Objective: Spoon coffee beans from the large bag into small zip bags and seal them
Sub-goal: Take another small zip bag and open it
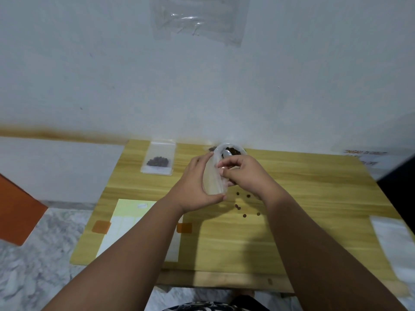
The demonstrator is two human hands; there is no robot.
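Note:
My left hand (195, 184) holds a clear small zip bag (213, 178) upright above the middle of the wooden table (292, 221). My right hand (246, 176) pinches the handle of a metal spoon (227, 154), whose bowl lies in the open mouth of the large bag (233, 150) of coffee beans at the table's far edge. A small zip bag with beans in it (159, 160) lies flat at the far left. Several loose beans (241, 206) are scattered on the table under my right wrist.
A yellow-and-white sheet (130, 221), held by two orange tape pieces (101, 226), lies at the near left. White plastic (395, 248) sits at the table's right edge. The wall stands right behind the table; an orange panel (18, 212) leans at far left.

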